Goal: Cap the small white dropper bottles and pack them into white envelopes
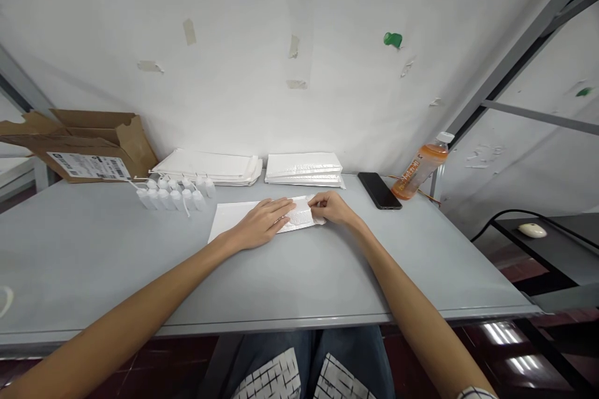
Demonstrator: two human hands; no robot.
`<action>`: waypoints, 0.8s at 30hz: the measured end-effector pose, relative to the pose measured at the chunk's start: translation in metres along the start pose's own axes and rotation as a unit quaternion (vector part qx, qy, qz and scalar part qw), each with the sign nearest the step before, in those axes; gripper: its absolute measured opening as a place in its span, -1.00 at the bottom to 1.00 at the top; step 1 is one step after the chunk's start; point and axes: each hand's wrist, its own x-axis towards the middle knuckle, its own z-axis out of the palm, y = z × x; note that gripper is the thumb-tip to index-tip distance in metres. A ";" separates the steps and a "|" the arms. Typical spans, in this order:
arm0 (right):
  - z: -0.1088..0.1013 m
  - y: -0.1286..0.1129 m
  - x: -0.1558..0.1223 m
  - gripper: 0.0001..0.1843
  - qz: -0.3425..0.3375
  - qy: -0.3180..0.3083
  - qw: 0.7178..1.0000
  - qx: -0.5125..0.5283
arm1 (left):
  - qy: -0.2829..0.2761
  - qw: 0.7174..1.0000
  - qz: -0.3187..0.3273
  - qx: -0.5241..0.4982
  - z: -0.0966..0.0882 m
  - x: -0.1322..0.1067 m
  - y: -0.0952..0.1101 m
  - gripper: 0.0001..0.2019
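We spread our left hand [264, 222] flat on a white padded mailer [234, 219], our right hand [330, 208] pinching its right end, long axis left-right across the worktop [93, 249], open cardboard box [133, 144] far left

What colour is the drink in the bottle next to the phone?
The drink is orange; it shows best in the head view.

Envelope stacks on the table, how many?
2: the left stack behind the white bottles, the right stack just left of the phone.
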 end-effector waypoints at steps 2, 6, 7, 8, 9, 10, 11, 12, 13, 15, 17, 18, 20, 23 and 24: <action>-0.004 -0.001 -0.001 -0.82 -0.001 -0.011 1.000 0.010 | -0.004 1.000 -0.001 0.003 0.000 0.000 0.000 -0.49; -0.009 -0.005 -0.003 -0.80 0.017 -0.012 1.000 0.018 | -0.002 1.000 -0.005 0.007 0.001 -0.001 0.000 -0.50; -0.011 -0.007 -0.004 -0.79 0.023 -0.012 1.000 0.017 | 0.001 1.000 -0.004 0.006 0.001 -0.001 -0.001 -0.50; -0.013 -0.009 -0.005 -0.78 0.029 -0.012 0.999 0.017 | 0.003 1.000 -0.003 0.005 0.001 -0.001 -0.001 -0.50; -0.015 -0.010 -0.006 -0.77 0.033 -0.012 0.999 0.018 | 0.005 1.000 -0.001 0.004 0.002 -0.001 -0.001 -0.50; -0.016 -0.012 -0.007 -0.77 0.037 -0.013 0.999 0.021 | 0.006 1.000 0.000 0.004 0.002 -0.001 -0.001 -0.50; -0.018 -0.013 -0.007 -0.76 0.038 -0.013 0.999 0.025 | 0.005 1.000 0.001 0.005 0.002 -0.001 -0.001 -0.49; -0.018 -0.013 -0.007 -0.76 0.038 -0.012 0.999 0.030 | 0.004 1.000 0.002 0.005 0.002 -0.001 -0.001 -0.49; -0.018 -0.013 -0.007 -0.76 0.036 -0.011 0.999 0.034 | 0.004 1.000 0.003 0.005 0.002 -0.001 -0.002 -0.49; -0.015 -0.013 -0.006 -0.78 0.031 -0.013 0.999 0.038 | 0.004 1.000 0.001 0.005 0.002 -0.001 -0.002 -0.49; -0.011 -0.011 -0.005 -0.80 0.027 -0.018 0.999 0.038 | 0.004 1.000 0.000 0.004 0.003 -0.001 -0.002 -0.49; -0.009 -0.010 -0.005 -0.81 0.025 -0.024 0.999 0.035 | 0.003 1.000 -0.001 0.003 0.002 -0.001 -0.002 -0.49; -0.006 -0.008 -0.005 -0.80 0.022 -0.038 0.999 0.031 | -0.001 1.000 -0.003 0.002 0.002 -0.001 -0.001 -0.49; -0.003 -0.005 -0.004 -0.77 0.017 -0.051 0.998 0.027 | 0.000 1.000 -0.003 0.001 0.002 -0.001 0.000 -0.49; -0.002 -0.004 -0.004 -0.77 0.015 -0.053 0.998 0.025 | 0.002 1.000 -0.002 0.001 0.002 -0.002 0.000 -0.49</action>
